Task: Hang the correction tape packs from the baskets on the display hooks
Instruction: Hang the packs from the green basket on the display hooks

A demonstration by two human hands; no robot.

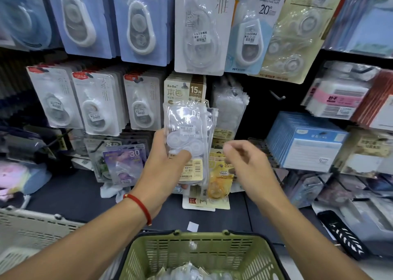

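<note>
At frame centre the left hand (pixel 168 152) grips a stack of clear packs (pixel 187 135); the right hand (pixel 242 158), loosely curled, holds nothing. It should pinch one pack's top hole and slide it squarely onto the bare hook (pixel 277 96) at right.

This was a stationery shop. A dark display wall (pixel 251 114) carried rows of hooks hung thick with blister-packed correction tape (pixel 140 24), many bearing small printed price stickers (pixel 200 36). Stacks of wrapped notepads (pixel 306 141) filled the right side. At the bottom edge stood a green shopping basket (pixel 202 252), with a grey basket (pixel 32 231) at the lower left corner.
</note>
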